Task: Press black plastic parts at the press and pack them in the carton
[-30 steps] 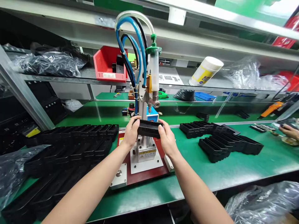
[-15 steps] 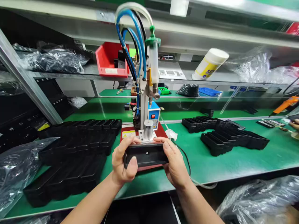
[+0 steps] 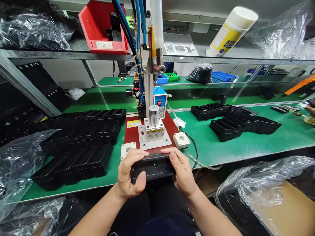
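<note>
Between my two hands is a black plastic housing [image 3: 155, 168], a long shallow box with its hollow side facing me and a small hole in its floor. My left hand [image 3: 131, 172] grips the left end, thumb low and fingers along the top edge. At the right end, my right hand [image 3: 182, 170] is closed round it. Just beyond the housing stands a bench press [image 3: 148, 91] on a red base, with a metal cylinder [image 3: 154, 115] under its nozzle. White button boxes [image 3: 181, 140] sit at both front corners of that base.
Rows of black housings [image 3: 81, 144] cover the bench on the left, with more black housings [image 3: 243, 123] on the right. A plastic-lined carton [image 3: 285, 203] stands low at right. The shelf above holds a red bin [image 3: 103, 29] and a cleaner canister [image 3: 231, 31]. Another person's hand [image 3: 311, 106] shows far right.
My view has tipped downward, so the press base and button boxes now show. Both hands still hold the housing, which is now over the bench's front edge, nearer my lap.
</note>
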### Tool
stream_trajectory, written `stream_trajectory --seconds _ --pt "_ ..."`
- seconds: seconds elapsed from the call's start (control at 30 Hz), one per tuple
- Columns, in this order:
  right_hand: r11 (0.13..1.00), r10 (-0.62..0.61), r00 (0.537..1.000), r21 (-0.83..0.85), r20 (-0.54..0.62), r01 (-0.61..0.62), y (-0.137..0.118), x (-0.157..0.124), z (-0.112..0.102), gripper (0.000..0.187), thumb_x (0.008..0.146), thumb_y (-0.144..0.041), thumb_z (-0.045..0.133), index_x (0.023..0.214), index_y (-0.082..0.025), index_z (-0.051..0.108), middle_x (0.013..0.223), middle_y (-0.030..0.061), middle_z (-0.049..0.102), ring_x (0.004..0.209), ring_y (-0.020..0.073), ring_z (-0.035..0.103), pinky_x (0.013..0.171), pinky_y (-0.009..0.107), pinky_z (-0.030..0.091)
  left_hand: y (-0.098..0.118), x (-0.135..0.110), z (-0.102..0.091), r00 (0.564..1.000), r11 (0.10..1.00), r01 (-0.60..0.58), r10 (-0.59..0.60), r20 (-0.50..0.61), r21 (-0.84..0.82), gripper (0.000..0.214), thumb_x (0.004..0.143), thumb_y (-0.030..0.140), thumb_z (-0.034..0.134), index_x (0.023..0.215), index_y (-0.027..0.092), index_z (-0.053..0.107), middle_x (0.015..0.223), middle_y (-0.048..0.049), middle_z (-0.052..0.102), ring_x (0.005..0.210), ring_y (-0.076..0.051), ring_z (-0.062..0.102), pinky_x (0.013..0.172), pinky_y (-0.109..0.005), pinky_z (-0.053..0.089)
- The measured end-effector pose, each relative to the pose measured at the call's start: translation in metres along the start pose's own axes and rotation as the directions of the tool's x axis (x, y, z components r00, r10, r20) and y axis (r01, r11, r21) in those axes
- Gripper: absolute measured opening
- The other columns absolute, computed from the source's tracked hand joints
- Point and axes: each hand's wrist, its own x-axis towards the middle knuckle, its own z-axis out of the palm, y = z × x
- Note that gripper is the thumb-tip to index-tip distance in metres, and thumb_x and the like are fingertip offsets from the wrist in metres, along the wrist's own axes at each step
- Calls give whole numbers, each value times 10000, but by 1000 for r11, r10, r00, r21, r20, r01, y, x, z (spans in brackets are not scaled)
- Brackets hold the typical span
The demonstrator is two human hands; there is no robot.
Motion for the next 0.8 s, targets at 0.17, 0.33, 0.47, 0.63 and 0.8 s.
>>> stream_trajectory --seconds 0.17,0.33,0.47,0.63,0.8 --pt "848 -338 912 -347 231 402 -8 -12 -23 238 923 -334 575 1127 -232 645 930 61 629 822 205 593 709 314 467 20 5 -22 836 941 266 -334 435 211 647 794 236 667 1364 242 361 1230 -112 583 1164 -254 535 1004 -444 455" --pt "786 -374 845 -352 383 508 -10 -21 -30 305 899 -334 627 1185 -229 610 955 80 619 836 221 592 703 336 488 24 3 -25 762 942 189 -318 564 277 452 812 69 547 1232 229 495 1147 -73 603 1132 -237 517 973 -420 445" --pt "825 -281 869 -360 407 436 -11 -26 -34 464 820 -247 727 1248 -270 547 1091 78 619 989 245 596 851 377 493 29 -4 -20 830 956 178 -272 487 232 410 783 -7 477 1140 190 524 1030 -68 603 996 -209 540 881 -384 473" --pt "804 -281 919 -455 278 383 -8 -34 -32 522 761 -35 557 1227 -270 548 1056 58 623 957 223 601 809 350 499 38 -10 -16 878 961 131 -226 421 242 417 793 -21 468 1162 168 513 1016 -83 578 996 -211 520 877 -383 476" --pt "818 -274 937 -461 216 345 -4 -44 -24 546 695 4 492 1166 -262 566 948 37 609 832 196 588 702 310 485 45 -16 -13 886 961 142 -231 402 239 468 768 -40 413 1176 171 504 1003 -88 570 1005 -223 509 842 -384 491"
